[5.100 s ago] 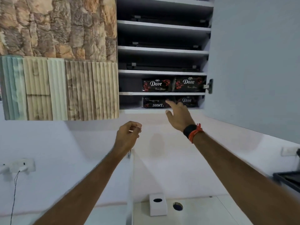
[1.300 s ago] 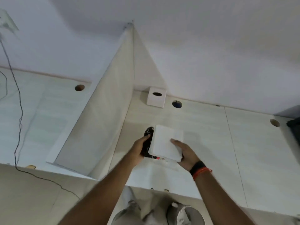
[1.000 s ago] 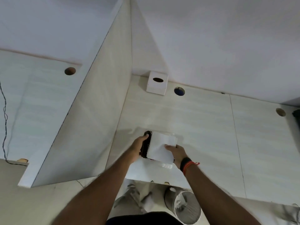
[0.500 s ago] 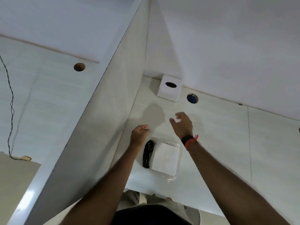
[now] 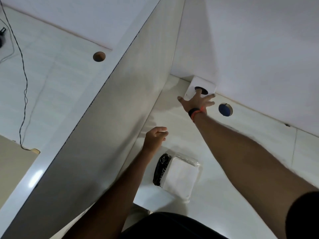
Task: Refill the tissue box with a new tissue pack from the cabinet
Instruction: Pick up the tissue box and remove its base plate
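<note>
My right hand (image 5: 196,102) is stretched far out to the tissue box (image 5: 201,88); my fingers (image 5: 209,97) are spread wide apart and lie on its front and top; one finger looks like it pokes at the dark hole in the top; I am not gripping the box yet. The box sits in the far corner of the desk (image 5: 250,152), right against the wall (image 5: 259,40) and near the tall divider (image 5: 120,109). My left hand (image 5: 155,137) hangs in the air over the desk with the fingers loosely curled; it holds nothing.

The new tissue pack (image 5: 177,176) lies flat on the desk close to my body, well apart from the box; it has a dark end and a clear wrap over white tissues.

I think the next job is to pull the box back to me. It could go wrong here; the box is light and my arm is stretched all the way, so I might push it into the wall and not catch it; a one-finger hook could tip it over. The pack lies near the front edge of the desk; if I drag the box back fast, my arm could bump the pack off the desk.
</note>
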`<state>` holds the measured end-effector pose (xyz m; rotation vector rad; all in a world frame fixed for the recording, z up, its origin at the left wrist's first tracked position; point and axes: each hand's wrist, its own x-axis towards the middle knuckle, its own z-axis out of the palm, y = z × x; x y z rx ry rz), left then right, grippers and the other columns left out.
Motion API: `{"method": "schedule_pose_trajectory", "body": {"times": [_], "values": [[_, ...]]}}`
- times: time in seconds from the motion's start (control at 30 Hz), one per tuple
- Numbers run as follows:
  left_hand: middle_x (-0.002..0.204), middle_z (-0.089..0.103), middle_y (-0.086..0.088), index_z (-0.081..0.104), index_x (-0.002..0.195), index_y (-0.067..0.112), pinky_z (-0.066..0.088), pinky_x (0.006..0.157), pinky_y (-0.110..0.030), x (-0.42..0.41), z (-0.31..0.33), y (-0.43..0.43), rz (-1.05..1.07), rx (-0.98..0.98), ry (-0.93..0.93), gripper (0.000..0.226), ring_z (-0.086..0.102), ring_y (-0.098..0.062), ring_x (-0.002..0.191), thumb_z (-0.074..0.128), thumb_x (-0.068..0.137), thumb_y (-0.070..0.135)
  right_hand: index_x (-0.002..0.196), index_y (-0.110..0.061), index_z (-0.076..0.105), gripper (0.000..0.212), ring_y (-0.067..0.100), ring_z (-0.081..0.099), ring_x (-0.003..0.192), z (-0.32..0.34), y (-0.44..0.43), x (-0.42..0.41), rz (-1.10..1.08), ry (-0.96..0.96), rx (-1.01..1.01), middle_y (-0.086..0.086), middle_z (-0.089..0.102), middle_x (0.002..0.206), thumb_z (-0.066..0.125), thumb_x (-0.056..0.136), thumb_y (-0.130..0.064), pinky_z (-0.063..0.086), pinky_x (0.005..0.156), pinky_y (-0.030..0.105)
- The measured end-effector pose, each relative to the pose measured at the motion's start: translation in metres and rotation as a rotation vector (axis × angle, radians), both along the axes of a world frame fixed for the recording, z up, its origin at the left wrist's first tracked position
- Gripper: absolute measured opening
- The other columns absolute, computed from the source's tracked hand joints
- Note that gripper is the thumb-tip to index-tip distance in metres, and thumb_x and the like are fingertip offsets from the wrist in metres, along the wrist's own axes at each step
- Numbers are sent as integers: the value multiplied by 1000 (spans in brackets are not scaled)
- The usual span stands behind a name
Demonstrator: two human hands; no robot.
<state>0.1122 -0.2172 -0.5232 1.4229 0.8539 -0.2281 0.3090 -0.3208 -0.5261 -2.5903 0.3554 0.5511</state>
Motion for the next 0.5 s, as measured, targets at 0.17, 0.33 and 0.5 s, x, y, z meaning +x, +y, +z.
{"method": "schedule_pose_trajectory", "body": {"times": [0.17, 0.33, 0.5], "values": [[101, 70, -6, 69, 114, 11, 47, 76, -30, -5, 4, 2, 76, -176, 39, 26, 65, -20, 88, 64, 89, 19, 125, -21, 48, 70, 48, 38, 120, 7, -8, -19, 32, -132, 13, 21, 24, 146, 77, 66, -44, 49, 76, 42], [131, 60, -6, 60, 129, 21, 47, 100, -41, -6, 14, 6, 179, -471, 34, 48, 59, -27, 121, 63, 85, 41, 123, -22, 52, 64, 25, 52, 115, 36, -21, -80, -61, -163, 480, 5, 49, 136, 77, 67, -43, 45, 84, 34], [138, 56, -9, 51, 140, 28, 39, 111, -50, 3, 33, 3, 102, -575, -13, 61, 53, -33, 128, 61, 86, 54, 89, -14, 51, 32, 40, 63, 114, 71, -42, -144, -298, 136, 1080, 19, 59, 131, 75, 73, -27, 62, 81, 45]]}}
